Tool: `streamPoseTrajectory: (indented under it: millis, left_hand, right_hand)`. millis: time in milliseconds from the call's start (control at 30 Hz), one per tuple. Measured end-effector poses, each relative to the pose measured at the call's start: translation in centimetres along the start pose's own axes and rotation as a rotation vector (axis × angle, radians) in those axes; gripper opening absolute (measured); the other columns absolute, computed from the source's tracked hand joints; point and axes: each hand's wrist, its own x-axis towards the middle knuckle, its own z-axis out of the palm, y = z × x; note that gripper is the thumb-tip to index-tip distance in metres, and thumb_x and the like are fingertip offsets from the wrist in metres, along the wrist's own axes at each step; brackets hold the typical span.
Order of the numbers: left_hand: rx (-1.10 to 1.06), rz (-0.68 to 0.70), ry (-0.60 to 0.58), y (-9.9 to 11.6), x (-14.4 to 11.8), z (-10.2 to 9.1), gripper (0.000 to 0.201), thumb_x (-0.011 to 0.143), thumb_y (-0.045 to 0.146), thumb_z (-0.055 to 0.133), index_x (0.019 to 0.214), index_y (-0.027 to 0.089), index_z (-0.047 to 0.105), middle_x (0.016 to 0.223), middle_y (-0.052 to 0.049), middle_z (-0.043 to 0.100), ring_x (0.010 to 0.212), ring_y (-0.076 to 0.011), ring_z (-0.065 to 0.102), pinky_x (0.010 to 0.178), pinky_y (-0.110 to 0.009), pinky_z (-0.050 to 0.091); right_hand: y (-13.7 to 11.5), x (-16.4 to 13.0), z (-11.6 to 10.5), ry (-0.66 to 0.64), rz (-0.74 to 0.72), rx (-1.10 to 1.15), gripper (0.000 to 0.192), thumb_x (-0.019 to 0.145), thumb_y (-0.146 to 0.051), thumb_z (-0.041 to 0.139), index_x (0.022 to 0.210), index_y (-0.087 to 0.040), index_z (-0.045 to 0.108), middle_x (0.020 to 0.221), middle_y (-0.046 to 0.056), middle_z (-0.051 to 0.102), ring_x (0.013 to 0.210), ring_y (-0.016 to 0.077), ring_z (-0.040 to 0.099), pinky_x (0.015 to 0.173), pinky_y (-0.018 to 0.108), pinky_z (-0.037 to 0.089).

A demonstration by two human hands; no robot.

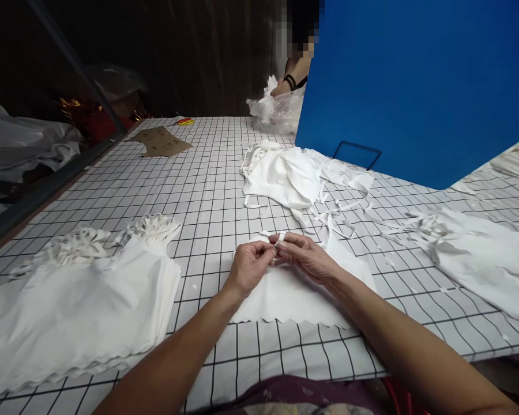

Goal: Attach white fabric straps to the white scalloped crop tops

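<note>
A white garment piece [303,297] with a wavy lower edge lies flat in front of me. Over its upper part my left hand [251,265] and my right hand [305,256] meet, fingertips pinched together. Between them is a narrow white strap [281,237], a short end of which sticks up by the right fingers. Whether a small fitting sits on the strap is hidden by the fingers. Just beyond my hands is a loose heap of white garments [285,176] with thin straps trailing from it.
A thick stack of white garments [90,300] lies at left, another white pile [484,253] at right. Small white scraps dot the checked tablecloth [207,190]. Farther back are a brown paper pattern [162,142], scissors [184,121], a large blue panel [406,86] and a co-worker's hand [281,87] at a plastic bag.
</note>
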Motion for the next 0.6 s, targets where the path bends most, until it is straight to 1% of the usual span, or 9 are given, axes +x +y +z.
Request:
streamPoseTrajectory:
  millis: [100,133,200,267,300,367,433,500,600]
  left_hand:
    - [0.086,0.067,-0.038,0.0,0.2,-0.5,0.020,0.082,0.033,0.066,0.077,0.015,0.072,0.074,-0.004,0.070,0.071,-0.0164,0.065,0.071,-0.030,0.054]
    - [0.135,0.092,-0.059,0.0,0.4,-0.9,0.020,0.084,0.033,0.065,0.079,0.015,0.072,0.077,-0.005,0.071,0.074,-0.0173,0.066,0.074,-0.031,0.054]
    - [0.297,0.149,-0.114,-0.1,0.8,-2.1,0.017,0.084,0.032,0.065,0.086,0.016,0.072,0.088,-0.007,0.072,0.083,-0.0193,0.067,0.080,-0.034,0.054]
    - [0.502,0.204,-0.166,-0.2,1.2,-3.4,0.016,0.080,0.030,0.070,0.090,0.017,0.072,0.098,-0.007,0.071,0.093,-0.0217,0.065,0.087,-0.036,0.053]
    - [0.594,0.221,-0.186,-0.2,1.4,-4.0,0.019,0.078,0.030,0.072,0.092,0.018,0.071,0.101,-0.008,0.070,0.098,-0.0229,0.064,0.089,-0.038,0.053]
    - [0.740,0.239,-0.221,-0.4,1.6,-4.7,0.024,0.074,0.029,0.075,0.096,0.019,0.070,0.103,-0.007,0.068,0.103,-0.0254,0.060,0.091,-0.040,0.051]
    - [0.839,0.239,-0.232,-0.4,1.6,-4.9,0.026,0.073,0.028,0.076,0.097,0.020,0.069,0.099,-0.007,0.068,0.102,-0.0269,0.059,0.089,-0.041,0.050]
    - [0.871,0.223,-0.234,-0.4,1.5,-4.7,0.025,0.074,0.029,0.076,0.096,0.020,0.069,0.091,-0.006,0.067,0.097,-0.0269,0.058,0.086,-0.041,0.048]
    - [0.822,0.198,-0.218,-0.4,1.3,-3.9,0.023,0.075,0.036,0.076,0.091,0.021,0.071,0.079,-0.003,0.063,0.087,-0.0239,0.058,0.088,-0.042,0.045]
  right_hand:
    - [-0.1,0.2,0.0,0.016,-0.102,-0.134,0.021,0.084,-0.039,0.074,0.086,-0.019,0.071,0.084,0.002,0.067,0.078,0.0142,0.063,0.082,0.036,0.053]
    - [-0.1,0.3,-0.1,0.054,-0.141,-0.189,0.022,0.084,-0.040,0.074,0.085,-0.019,0.071,0.081,0.001,0.066,0.075,0.0133,0.062,0.078,0.033,0.052]
    - [-0.4,0.6,-0.5,0.175,-0.218,-0.276,0.023,0.083,-0.041,0.074,0.084,-0.018,0.070,0.076,0.000,0.063,0.069,0.0117,0.056,0.070,0.030,0.048]
    - [-0.6,0.9,-0.9,0.301,-0.286,-0.294,0.024,0.081,-0.041,0.075,0.087,-0.019,0.069,0.072,-0.002,0.059,0.065,0.0111,0.052,0.065,0.029,0.045]
    - [-0.6,1.1,-1.2,0.335,-0.300,-0.276,0.024,0.081,-0.041,0.076,0.088,-0.019,0.069,0.072,-0.002,0.058,0.065,0.0113,0.051,0.065,0.029,0.045]
    - [-0.3,1.3,-1.5,0.327,-0.287,-0.244,0.025,0.080,-0.041,0.077,0.088,-0.019,0.067,0.079,-0.001,0.061,0.070,0.0121,0.055,0.069,0.030,0.046]
    - [0.3,1.4,-1.6,0.257,-0.240,-0.271,0.025,0.079,-0.041,0.076,0.086,-0.019,0.065,0.084,0.001,0.063,0.075,0.0131,0.057,0.073,0.031,0.047]
    - [1.1,1.4,-1.6,0.188,-0.202,-0.340,0.025,0.080,-0.041,0.076,0.086,-0.019,0.064,0.084,0.001,0.064,0.078,0.0140,0.058,0.075,0.031,0.048]
    - [1.8,1.3,-1.6,0.130,-0.178,-0.409,0.025,0.080,-0.040,0.075,0.087,-0.020,0.062,0.082,0.001,0.064,0.078,0.0148,0.059,0.077,0.032,0.048]
